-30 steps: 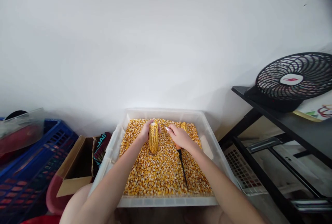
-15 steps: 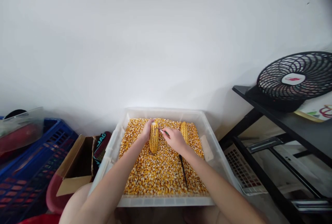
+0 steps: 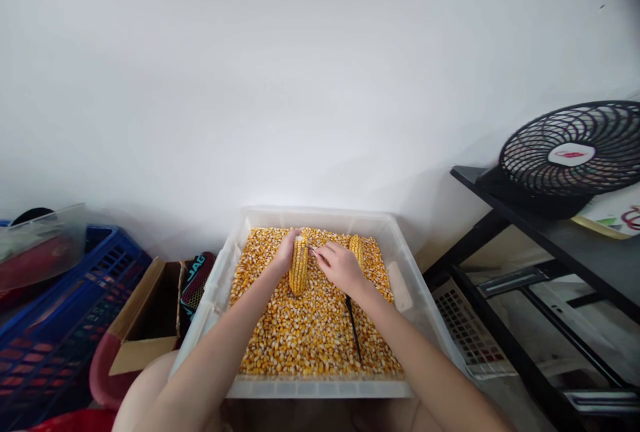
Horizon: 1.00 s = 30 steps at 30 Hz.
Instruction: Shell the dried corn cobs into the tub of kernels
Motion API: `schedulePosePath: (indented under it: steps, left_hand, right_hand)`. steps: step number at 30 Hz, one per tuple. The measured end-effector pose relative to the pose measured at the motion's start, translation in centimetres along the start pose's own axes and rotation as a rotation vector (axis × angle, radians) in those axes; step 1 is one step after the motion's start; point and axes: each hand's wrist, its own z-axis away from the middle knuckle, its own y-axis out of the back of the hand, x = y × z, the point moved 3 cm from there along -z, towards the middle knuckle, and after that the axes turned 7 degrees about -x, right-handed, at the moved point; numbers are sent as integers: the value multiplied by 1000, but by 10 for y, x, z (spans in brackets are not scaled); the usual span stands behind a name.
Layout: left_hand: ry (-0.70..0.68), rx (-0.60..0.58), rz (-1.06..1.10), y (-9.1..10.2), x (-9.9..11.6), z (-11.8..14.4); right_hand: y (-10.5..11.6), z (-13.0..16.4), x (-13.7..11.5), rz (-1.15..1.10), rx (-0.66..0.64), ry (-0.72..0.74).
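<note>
- head view, far left: a blue crate (image 3: 60, 305) and an open cardboard box (image 3: 150, 319) sit beside a clear plastic tub (image 3: 220, 285) filled with loose corn kernels (image 3: 300, 332).
- left forearm reaches forward over the tub; the left hand (image 3: 286, 252) curls around a corn cob (image 3: 299, 265) standing upright on the kernels.
- right hand (image 3: 343, 267) lies just beside the cob, fingers bent, tips at the cob's top; what they pinch is too small to tell.
- a dark thin tool (image 3: 353, 329) lies on the kernels under the right wrist.
- second cob (image 3: 356, 249) stands behind the right hand.
- black fan (image 3: 570, 155) rests on a shelf, far right.
</note>
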Motion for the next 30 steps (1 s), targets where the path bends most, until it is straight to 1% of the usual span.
schedulePosePath:
  steps: [4,10,14,17,20,22,26,30]
  left_hand:
    - [23,20,-5,0,0,0]
    - [-23,19,-15,-1,1,-1]
    - [-15,3,-13,-1,-1,-1]
    - [-19,15,-19,1,-2,-3]
    - [-51,45,-43,4,-3,-6]
    - [-62,45,-40,4,-3,-7]
    - [-21,13,-6,0,-3,-4]
    - [2,24,2,-2,-1,0]
  right_hand:
    - [-1,1,0,19,-8,0]
    - [-2,1,-1,30,1,5]
    - [-2,1,-2,115,-7,23]
    - [-3,2,-1,159,-5,39]
    - [-2,2,-1,158,-9,48]
    - [-2,2,-1,161,-17,48]
    - [-1,2,-1,171,-24,50]
    - [-2,2,-1,174,-28,59]
